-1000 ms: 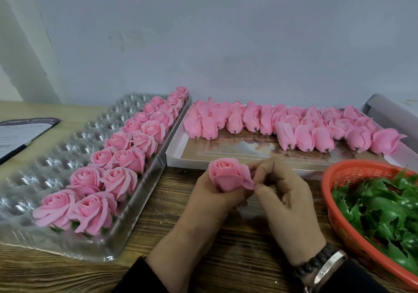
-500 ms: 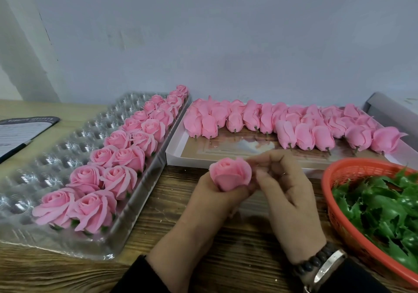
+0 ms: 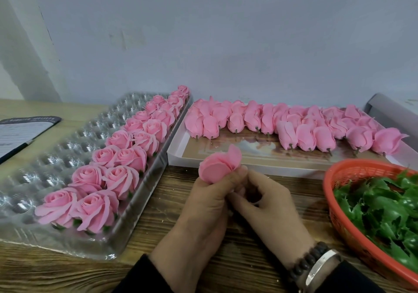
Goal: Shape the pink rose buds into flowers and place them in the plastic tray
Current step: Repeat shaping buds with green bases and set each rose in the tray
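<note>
My left hand [image 3: 203, 204] grips a pink rose bud [image 3: 218, 164] from below, the bloom tipped away so its outer petals face me. My right hand [image 3: 269, 206] sits just right of it, fingers curled toward the flower's base; what they pinch is hidden. The clear plastic tray [image 3: 56, 157] lies at the left, with two rows of shaped pink roses [image 3: 119, 157] along its right side. Several unshaped pink buds [image 3: 294, 127] lie in a row on a flat white box [image 3: 226, 154] behind my hands.
An orange basket [image 3: 339, 175] filled with green plastic leaves [image 3: 389, 204] stands at the right. A clipboard with a pen [image 3: 15, 136] lies at the far left of the wooden table [image 3: 158, 206]. A grey wall stands close behind.
The bud has been turned over: its open face pointed at me before, now the outer petals do. My right hand dropped from the petals to the flower's base.
</note>
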{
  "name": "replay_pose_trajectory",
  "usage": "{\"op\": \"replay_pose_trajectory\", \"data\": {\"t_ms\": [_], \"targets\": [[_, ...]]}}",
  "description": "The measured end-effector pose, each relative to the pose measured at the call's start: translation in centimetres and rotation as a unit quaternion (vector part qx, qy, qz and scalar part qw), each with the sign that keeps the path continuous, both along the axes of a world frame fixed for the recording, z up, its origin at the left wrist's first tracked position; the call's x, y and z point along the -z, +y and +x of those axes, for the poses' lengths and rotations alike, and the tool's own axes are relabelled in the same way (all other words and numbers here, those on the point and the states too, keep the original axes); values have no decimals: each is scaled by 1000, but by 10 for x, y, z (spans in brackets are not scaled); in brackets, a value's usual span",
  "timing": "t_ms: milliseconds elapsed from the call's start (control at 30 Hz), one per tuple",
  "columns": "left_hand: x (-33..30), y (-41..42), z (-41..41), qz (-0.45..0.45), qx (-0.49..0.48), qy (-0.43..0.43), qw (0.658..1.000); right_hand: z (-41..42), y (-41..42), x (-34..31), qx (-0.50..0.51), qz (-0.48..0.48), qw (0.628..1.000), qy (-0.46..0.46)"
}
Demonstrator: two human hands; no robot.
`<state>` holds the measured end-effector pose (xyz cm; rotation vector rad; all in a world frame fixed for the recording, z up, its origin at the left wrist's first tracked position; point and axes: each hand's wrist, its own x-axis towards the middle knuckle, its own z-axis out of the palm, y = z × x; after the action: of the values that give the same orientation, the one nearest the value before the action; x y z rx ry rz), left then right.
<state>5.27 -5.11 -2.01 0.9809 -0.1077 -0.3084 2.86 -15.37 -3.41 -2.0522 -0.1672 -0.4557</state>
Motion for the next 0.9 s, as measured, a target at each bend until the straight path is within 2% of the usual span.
{"op": "replay_pose_trajectory", "data": {"t_ms": [133, 300, 667, 900], "targets": [[-3, 1, 0, -19, 17, -15, 1000, 0, -1, -1, -9, -10, 1000, 0], [-4, 1, 2, -43, 10, 8, 999, 0, -1, -1, -31, -6, 999, 10], [-1, 0, 4, -42, -21, 33, 998, 0, -1, -4, -37, 15, 999, 27], [0, -3, 1, -22, 8, 27, 999, 0, -2, -1, -20, 11, 1000, 5]]}}
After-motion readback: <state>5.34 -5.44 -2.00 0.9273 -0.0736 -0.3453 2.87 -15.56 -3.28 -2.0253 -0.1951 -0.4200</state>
